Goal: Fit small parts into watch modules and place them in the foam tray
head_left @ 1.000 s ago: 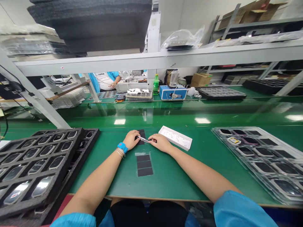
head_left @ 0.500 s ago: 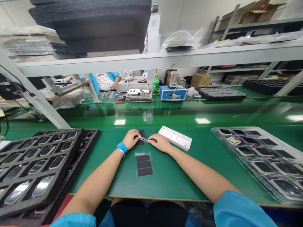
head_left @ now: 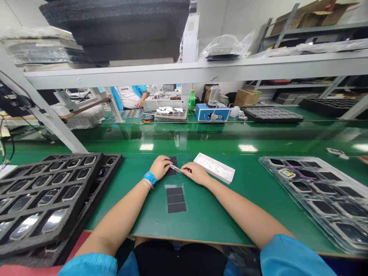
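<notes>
My right hand (head_left: 195,173) holds slim metal tweezers (head_left: 176,168), their tips pointing left towards my left hand (head_left: 160,167). The curled fingers of my left hand lie over the edge of a black rectangular pad (head_left: 173,166), hiding part of it. Whether that hand grips the pad, I cannot tell. A clear film (head_left: 175,198) below my hands carries several black pads. To the right of my right hand lies a white shallow tray (head_left: 214,168) with small pale pieces inside.
A black foam tray (head_left: 48,195) of glossy oval parts fills the left of the green bench. A clear plastic tray (head_left: 319,195) of dark parts lies on the right. A co-worker (head_left: 129,97) stands beyond the shelf (head_left: 184,73), across the far bench.
The whole view has shifted slightly, with the scene tilting as my head moves. My hands and the tweezers stay in nearly the same place. A hand has come into view at the far right edge.
</notes>
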